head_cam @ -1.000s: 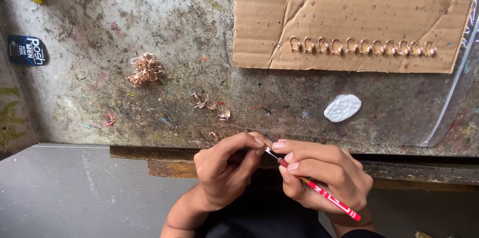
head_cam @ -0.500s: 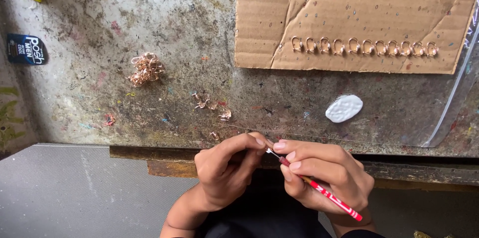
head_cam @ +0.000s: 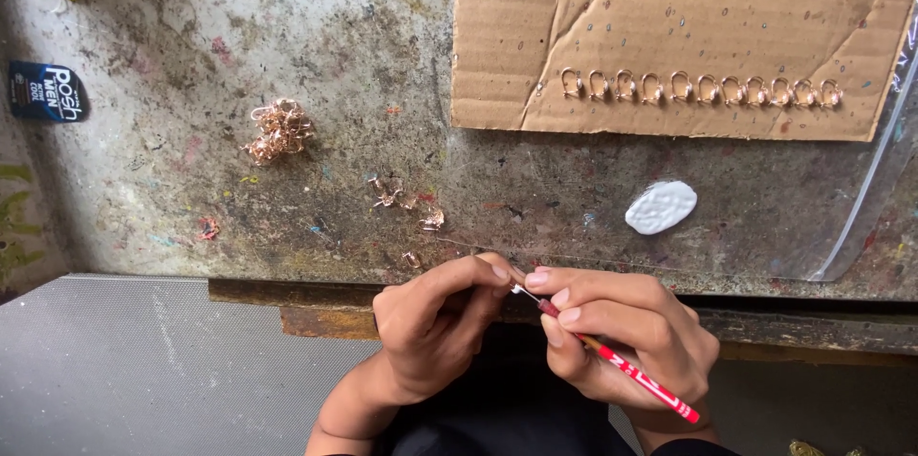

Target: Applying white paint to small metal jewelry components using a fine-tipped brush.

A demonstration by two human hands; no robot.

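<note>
My right hand [head_cam: 622, 336] grips a thin red-handled tool [head_cam: 636, 378] like a pencil, its white tip [head_cam: 521, 293] pointing left. My left hand [head_cam: 430, 327] pinches something tiny at that tip; the piece is hidden by my fingers. Both hands meet just below the front edge of a stained workbench [head_cam: 287, 54]. A pile of small copper-coloured rings [head_cam: 277, 129] lies on the bench at the left. A few loose rings [head_cam: 406, 203] lie closer to my hands.
A sheet of brown cardboard [head_cam: 669, 7] at the back right carries a row of several copper rings [head_cam: 698, 89]. A white lump [head_cam: 662, 206] sits below it. A clear plastic sheet [head_cam: 875, 188] lies at the right edge. A grey surface [head_cam: 143, 360] spreads out lower left.
</note>
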